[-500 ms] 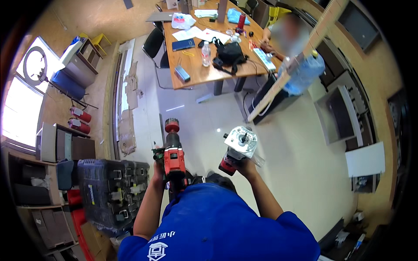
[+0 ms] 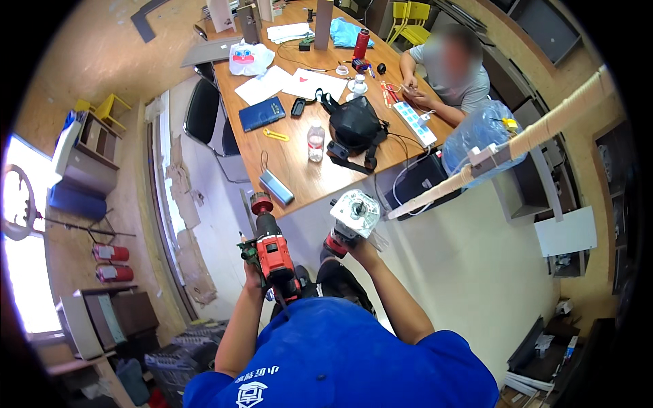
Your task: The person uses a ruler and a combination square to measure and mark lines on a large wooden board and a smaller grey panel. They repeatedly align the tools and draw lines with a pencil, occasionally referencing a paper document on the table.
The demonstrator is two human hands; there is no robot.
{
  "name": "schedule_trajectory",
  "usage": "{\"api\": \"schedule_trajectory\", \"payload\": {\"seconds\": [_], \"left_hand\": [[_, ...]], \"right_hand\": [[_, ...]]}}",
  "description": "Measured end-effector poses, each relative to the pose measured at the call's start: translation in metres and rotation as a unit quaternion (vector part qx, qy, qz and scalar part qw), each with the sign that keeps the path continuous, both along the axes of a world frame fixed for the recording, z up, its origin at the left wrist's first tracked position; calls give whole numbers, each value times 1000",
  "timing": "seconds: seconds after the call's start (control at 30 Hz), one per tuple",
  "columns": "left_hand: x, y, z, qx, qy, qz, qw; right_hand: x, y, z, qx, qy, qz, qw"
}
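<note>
A red and black cordless drill (image 2: 273,253) with a red hole saw (image 2: 260,202) at its front is gripped in my left hand (image 2: 254,275), which is partly hidden behind the tool. Something small and dark green (image 2: 249,253) sits at the drill's left side, too cluttered to make out. My right hand (image 2: 364,251) is closed around a trim router (image 2: 355,216) with a silver base plate facing up and a red part below. Both tools are held up in front of my body, apart from each other, with the hole saw near the table's front edge.
Ahead stands a wooden table (image 2: 238,146) bearing a black bag (image 2: 357,126), a plastic bottle (image 2: 315,144), papers and a power strip (image 2: 415,124). A person (image 2: 452,75) sits at its right side. A wrapped pole (image 2: 551,128) slants past a large blue water bottle (image 2: 476,129). Black cases (image 2: 183,364) stand lower left.
I have moved forward, so the table is closer and the black cases have slid back. Both hands still hold their tools.
</note>
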State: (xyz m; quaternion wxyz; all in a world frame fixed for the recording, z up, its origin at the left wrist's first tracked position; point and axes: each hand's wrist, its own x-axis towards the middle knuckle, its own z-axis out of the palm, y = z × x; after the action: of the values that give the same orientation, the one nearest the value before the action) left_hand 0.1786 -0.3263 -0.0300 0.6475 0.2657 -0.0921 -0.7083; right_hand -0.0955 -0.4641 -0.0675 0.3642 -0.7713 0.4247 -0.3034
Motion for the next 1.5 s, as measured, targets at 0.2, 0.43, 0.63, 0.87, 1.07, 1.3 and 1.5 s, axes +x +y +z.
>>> {"api": "schedule_trajectory", "payload": {"seconds": [0.2, 0.43, 0.63, 0.87, 1.07, 1.3, 1.5], "left_hand": [[62, -86, 31, -17, -29, 18, 999], [139, -139, 39, -2, -11, 25, 1000], [196, -186, 8, 122, -92, 21, 988], [239, -199, -39, 8, -94, -51, 994], [270, -201, -39, 45, -89, -85, 991], [291, -201, -42, -13, -63, -69, 996], [286, -192, -5, 127, -91, 2, 988]], "right_hand": [[87, -108, -56, -114, -55, -65, 990], [162, -187, -75, 87, -227, -19, 970], [177, -218, -119, -30, -107, -125, 986], [188, -205, -164, -95, -121, -171, 973], [203, -212, -168, -72, -90, -171, 979], [223, -169, -181, -28, 30, -375, 926], [220, -59, -201, 117, 23, -343, 932]]}}
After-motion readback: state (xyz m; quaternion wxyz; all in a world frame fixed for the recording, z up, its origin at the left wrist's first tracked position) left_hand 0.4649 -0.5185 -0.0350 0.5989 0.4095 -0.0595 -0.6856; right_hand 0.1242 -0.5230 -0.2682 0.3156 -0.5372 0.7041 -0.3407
